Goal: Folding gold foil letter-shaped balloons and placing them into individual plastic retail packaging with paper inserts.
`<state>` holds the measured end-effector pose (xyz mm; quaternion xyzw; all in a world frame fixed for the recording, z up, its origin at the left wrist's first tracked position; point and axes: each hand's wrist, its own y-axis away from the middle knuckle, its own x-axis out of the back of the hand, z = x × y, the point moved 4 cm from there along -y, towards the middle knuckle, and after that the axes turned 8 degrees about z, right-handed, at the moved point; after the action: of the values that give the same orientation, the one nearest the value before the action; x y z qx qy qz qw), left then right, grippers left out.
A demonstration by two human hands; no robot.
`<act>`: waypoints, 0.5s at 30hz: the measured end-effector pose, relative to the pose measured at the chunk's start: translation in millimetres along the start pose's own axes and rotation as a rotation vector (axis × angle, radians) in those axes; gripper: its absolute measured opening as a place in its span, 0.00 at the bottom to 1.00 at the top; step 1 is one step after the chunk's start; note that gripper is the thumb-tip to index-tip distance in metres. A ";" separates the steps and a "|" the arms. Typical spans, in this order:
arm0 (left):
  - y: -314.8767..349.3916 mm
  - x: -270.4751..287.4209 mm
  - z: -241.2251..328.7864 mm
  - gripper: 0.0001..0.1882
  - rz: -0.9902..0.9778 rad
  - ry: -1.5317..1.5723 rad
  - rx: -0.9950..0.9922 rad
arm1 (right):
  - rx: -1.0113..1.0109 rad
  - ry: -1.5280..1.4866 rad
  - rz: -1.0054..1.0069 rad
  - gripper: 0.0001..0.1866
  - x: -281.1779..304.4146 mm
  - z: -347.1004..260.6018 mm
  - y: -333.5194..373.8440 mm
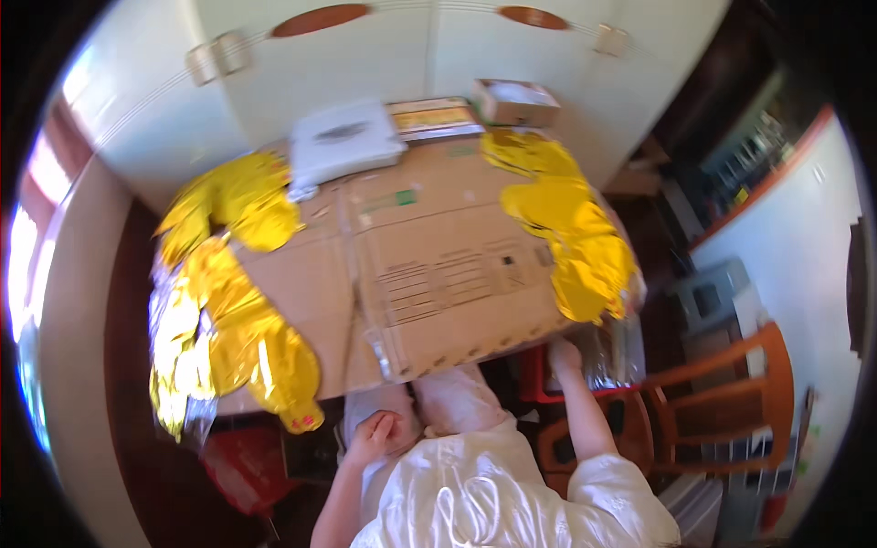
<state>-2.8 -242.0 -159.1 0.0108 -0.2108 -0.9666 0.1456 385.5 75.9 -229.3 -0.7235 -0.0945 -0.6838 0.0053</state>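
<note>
My left hand rests over my lap near the table's front edge, with its fingers curled in and nothing visible in them. My right hand reaches down at the front right edge of the table, beside a red object and clear plastic. Its fingertips are hidden there. A flattened cardboard sheet covers the tabletop in front of me. Shiny yellow foil pieces lie along the left side, and more yellow foil is spread along the right.
At the back of the table stand a white box, a flat box and a small open carton. White cabinets rise behind. A wooden chair is at my right, a red stool at lower left, a grey stool farther right.
</note>
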 end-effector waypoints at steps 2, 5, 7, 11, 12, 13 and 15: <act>13.9 41.2 -9.9 0.11 0.054 -0.005 0.048 | -0.073 0.106 0.084 0.14 -11.9 21.9 3.3; 46.7 127.4 -66.8 0.07 0.385 0.195 0.212 | 0.109 -0.067 0.318 0.21 38.6 -21.0 51.8; 67.8 182.0 -167.2 0.08 0.667 0.807 0.196 | 0.193 -0.139 0.156 0.20 73.8 -63.4 76.0; 131.2 225.1 -299.8 0.14 0.817 -0.645 0.654 | 0.567 -0.146 -0.190 0.18 113.4 -163.7 126.2; 126.5 234.2 -309.1 0.16 0.852 -0.404 0.637 | 0.708 -0.278 -0.136 0.18 121.1 -176.9 138.0; 123.0 241.5 -314.3 0.19 0.887 -0.082 0.595 | 0.764 -0.399 -0.281 0.17 136.2 -200.6 146.0; 130.8 250.6 -313.9 0.21 0.873 0.398 0.592 | 1.028 -0.483 -0.379 0.16 178.7 -268.4 163.7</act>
<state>-180.7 -554.2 -381.1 0.1452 -0.4262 -0.6955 0.5599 152.2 -98.5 -15.0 -0.7336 -0.5394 -0.3556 0.2110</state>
